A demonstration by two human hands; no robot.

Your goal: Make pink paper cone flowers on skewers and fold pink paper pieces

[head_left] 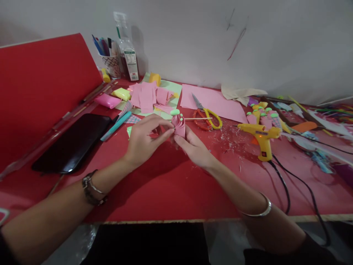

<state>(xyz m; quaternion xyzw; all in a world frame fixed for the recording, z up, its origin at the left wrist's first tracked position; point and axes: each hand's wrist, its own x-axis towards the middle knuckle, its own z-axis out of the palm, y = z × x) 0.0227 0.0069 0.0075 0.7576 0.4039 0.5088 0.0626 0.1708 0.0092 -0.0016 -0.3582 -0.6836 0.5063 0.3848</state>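
Observation:
Between my two hands, above the middle of the red table, is a small pink paper flower [179,126] with cut strips and light green tips. My right hand [194,149] grips its base between thumb and fingers. From the left, my left hand [147,138] pinches at the strips with thumb and forefinger; its other fingers are partly hidden. Behind the flower, a thin wooden stick [198,118] points right, towards scissors [206,114] with yellow and red handles.
A yellow glue gun [260,138] stands at right, its black cord running over the front edge. Finished pink and yellow paper pieces [264,116] sit behind it. Cut pink strips [145,95] lie at the back. A black phone [74,141] and a turquoise pen [116,126] lie left.

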